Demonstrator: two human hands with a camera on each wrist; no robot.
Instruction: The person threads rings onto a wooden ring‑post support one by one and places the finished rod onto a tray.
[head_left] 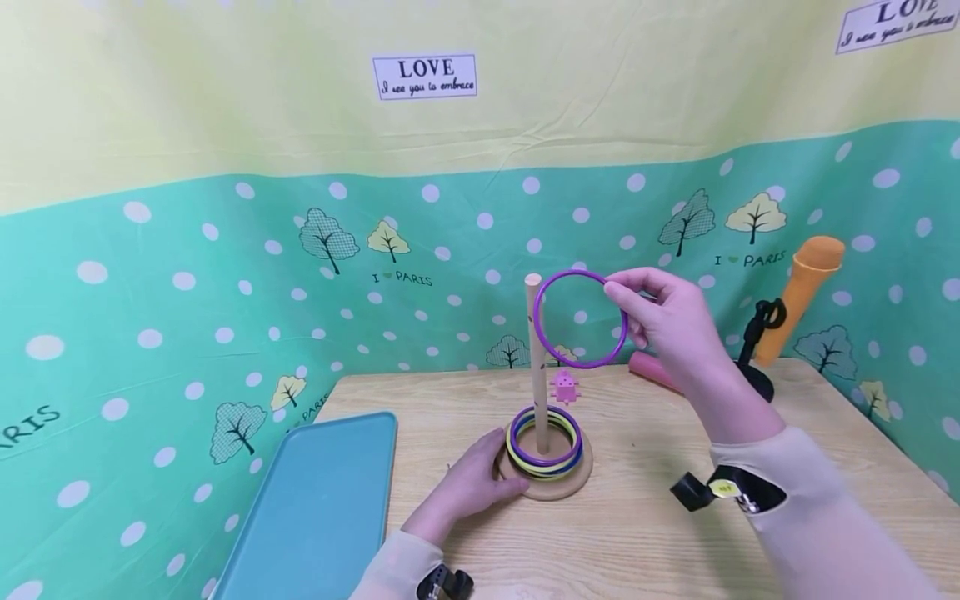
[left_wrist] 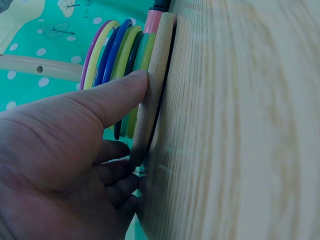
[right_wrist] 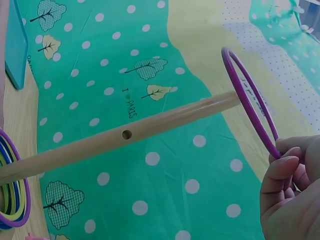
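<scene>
My right hand (head_left: 663, 312) pinches a thin purple ring (head_left: 586, 367) between thumb and fingertips, raised beside the top of a wooden peg (head_left: 537, 358). In the right wrist view the ring (right_wrist: 250, 107) overlaps the peg's tip. The peg stands upright on a round wooden base (head_left: 577, 487). Around its foot lies a stack of rings (left_wrist: 102, 62) in purple, yellow, blue and green. My left hand (head_left: 474, 477) holds the base at its left edge, thumb on top beside the lowest rings and the other fingers against the rim.
A blue tray (head_left: 315, 500) lies at the table's left. Behind the peg is a small pink figure (head_left: 566, 387). An orange toy microphone (head_left: 798, 300) on a black stand (head_left: 756, 379) and a pink cylinder (head_left: 651, 369) are at the back right. A patterned cloth (head_left: 450, 225) hangs behind the table.
</scene>
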